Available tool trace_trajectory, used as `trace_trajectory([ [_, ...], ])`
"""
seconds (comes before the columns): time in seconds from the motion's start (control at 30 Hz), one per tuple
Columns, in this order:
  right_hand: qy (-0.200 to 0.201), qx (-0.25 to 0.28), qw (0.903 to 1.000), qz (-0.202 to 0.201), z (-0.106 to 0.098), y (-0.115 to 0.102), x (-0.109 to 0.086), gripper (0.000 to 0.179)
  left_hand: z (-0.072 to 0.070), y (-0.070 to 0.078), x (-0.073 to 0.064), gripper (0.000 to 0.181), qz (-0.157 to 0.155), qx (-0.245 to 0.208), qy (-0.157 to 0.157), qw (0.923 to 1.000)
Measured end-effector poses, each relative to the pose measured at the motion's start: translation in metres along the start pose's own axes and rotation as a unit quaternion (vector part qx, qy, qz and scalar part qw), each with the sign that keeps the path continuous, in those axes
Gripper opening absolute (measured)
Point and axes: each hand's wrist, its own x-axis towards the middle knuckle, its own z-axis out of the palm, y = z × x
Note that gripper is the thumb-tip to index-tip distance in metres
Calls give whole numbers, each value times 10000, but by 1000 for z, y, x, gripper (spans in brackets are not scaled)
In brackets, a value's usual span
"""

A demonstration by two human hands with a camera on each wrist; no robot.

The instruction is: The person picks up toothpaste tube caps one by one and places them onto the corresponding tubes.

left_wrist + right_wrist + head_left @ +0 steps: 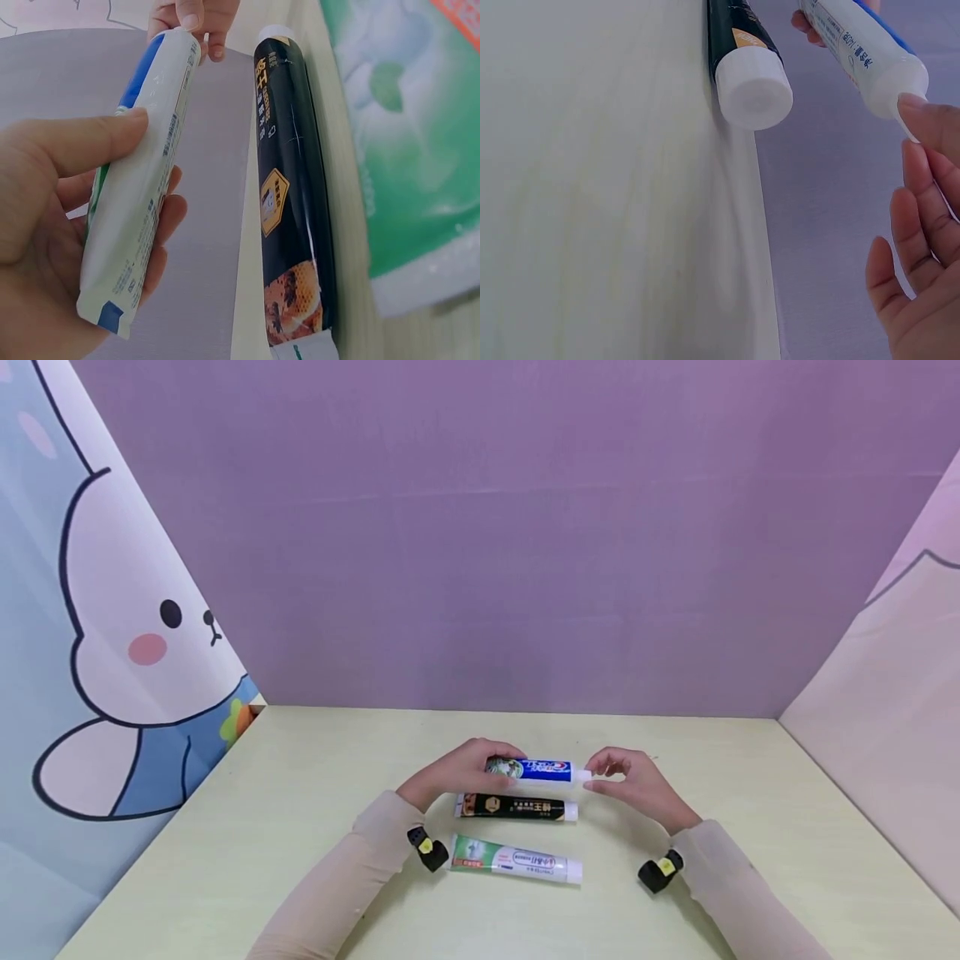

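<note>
A blue, white and green toothpaste tube (pixel 546 769) is held off the table by my left hand (pixel 468 767), which grips its crimped end between thumb and fingers. Its white back (pixel 142 172) faces the left wrist camera. At the other end, my right hand (pixel 637 783) pinches the white cap (pixel 582 776) between thumb and index finger, the other fingers loosely bent in the right wrist view. Just nearer lies a black toothpaste tube (pixel 517 807) with a white cap (pixel 754 88). Nearest of all is a green and white toothpaste tube (pixel 513 859); the caps of both point right.
The pale table (pixel 360 735) ends at a purple backdrop (pixel 480 568). Cartoon-printed cloth (pixel 112 610) hangs at the left, and a pale pink cloth (pixel 885 718) at the right. Black wrist cameras (pixel 430 850) sit by both sleeves.
</note>
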Motion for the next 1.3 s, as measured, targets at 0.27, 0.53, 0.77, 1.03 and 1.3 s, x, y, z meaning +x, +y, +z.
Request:
trace_trajectory([
  [0.27,-170,245,9995,88,-3,-3,0,20,-1,-3,5,39,-239,221,255,9991],
  [0.53,-101,424,9989,151,-7,-4,-2,24,0,-5,12,40,-532,125,379,9978],
  [0.77,-115,400,9990,186,-9,-3,-4,28,0,-13,19,39,-629,253,334,9971],
  [1.03,-187,263,9991,290,-13,4,-4,29,4,-26,31,37,-1010,368,248,9939],
  [1.3,-228,279,9993,27,-16,9,-2,26,8,-33,39,35,-1440,394,340,9882],
])
